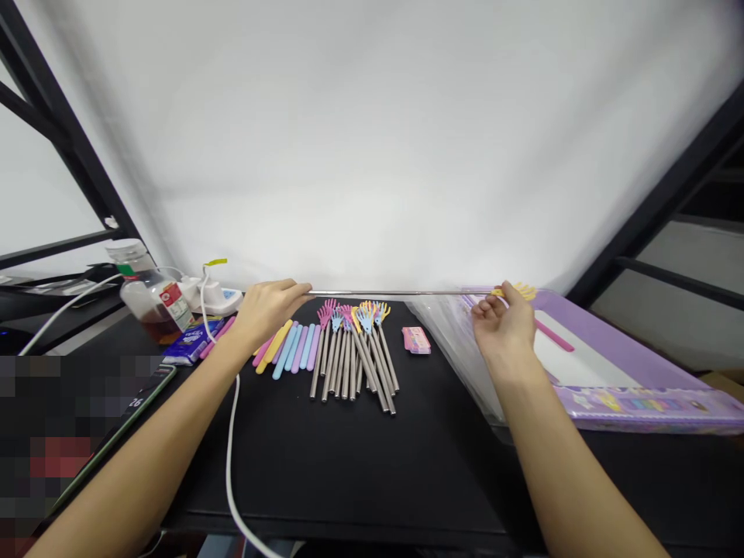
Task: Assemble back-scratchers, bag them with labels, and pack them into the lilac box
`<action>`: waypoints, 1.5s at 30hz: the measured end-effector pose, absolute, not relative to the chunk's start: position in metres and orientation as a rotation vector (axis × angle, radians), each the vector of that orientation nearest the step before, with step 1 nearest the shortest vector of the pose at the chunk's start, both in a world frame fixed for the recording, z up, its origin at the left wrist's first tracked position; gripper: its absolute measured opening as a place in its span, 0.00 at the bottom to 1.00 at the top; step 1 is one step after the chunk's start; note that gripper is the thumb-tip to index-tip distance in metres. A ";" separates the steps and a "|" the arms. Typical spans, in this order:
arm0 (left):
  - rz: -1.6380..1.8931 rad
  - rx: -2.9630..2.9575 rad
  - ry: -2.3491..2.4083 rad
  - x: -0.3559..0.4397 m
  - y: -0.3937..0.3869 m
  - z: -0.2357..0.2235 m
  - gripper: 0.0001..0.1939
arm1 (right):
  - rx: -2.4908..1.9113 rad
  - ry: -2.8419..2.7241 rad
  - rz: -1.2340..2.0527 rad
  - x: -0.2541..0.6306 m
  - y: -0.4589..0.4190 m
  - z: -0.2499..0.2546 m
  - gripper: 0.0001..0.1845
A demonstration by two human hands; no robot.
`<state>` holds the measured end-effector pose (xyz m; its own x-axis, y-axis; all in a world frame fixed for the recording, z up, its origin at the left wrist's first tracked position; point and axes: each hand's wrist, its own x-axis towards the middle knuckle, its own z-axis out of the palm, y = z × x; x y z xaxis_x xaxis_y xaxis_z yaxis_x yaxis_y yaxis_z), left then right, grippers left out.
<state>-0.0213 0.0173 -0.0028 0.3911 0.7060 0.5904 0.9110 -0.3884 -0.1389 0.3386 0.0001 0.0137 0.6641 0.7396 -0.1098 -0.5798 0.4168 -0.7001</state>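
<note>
**Item 1:** telescopic back scratcher point(401, 292), steel shaft fully drawn out, held level across the far edge of the black counter point(354, 480), with a small yellow plastic hand-shaped head point(523, 291) at its right end.

**Left hand** point(267, 311): fingers point(287, 291) closed around the shaft's near end, above the pastel sticks.

**Right hand** point(503, 324): fingers point(487, 307) curled closed on the shaft just below the yellow head, over the edge of a clear plastic sheet point(447, 341).

**Nearby on the counter:**
- Collapsed back scratchers point(352, 364), about a dozen, side by side between the hands, heads in pink, blue and yellow, pointing away from the person.
- Pastel sticks point(294, 349) in pink, yellow, blue and lilac, in a row just left of the collapsed back scratchers.
- Small pink packet point(416, 339), just right of that group.
- Purple-framed drawing board point(604, 395) with a pink stylus point(552, 335), at right, partly under the plastic sheet.

**Far left:**
- Glass jar point(152, 298) of brown liquid.
- White power strip point(215, 297), its white cable point(231, 442) running down across the counter.
- Blue packet point(191, 342).
- Tablet point(116, 430) in a green-edged case, partly blurred.
</note>
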 end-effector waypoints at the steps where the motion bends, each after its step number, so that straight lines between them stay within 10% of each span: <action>1: -0.620 -2.212 -1.363 -0.021 0.017 -0.002 0.15 | -0.789 -0.240 0.812 0.339 0.002 0.012 0.11; 10: -0.672 -2.206 -1.053 0.031 -0.004 -0.008 0.12 | -0.759 -0.912 1.237 0.259 -0.010 -0.015 0.17; 25: -0.914 -2.849 -1.094 0.041 -0.013 -0.007 0.18 | -0.781 -1.342 0.978 0.250 -0.018 -0.024 0.18; 45: -0.657 -2.416 -1.232 0.030 -0.003 -0.010 0.14 | -0.817 -0.893 1.273 0.256 -0.010 -0.016 0.18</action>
<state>0.0304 -0.0033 -0.0101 0.5148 0.6601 0.5471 0.8220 -0.5613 -0.0962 0.2557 -0.0096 -0.0159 0.0717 0.9924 0.1000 -0.4320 0.1212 -0.8937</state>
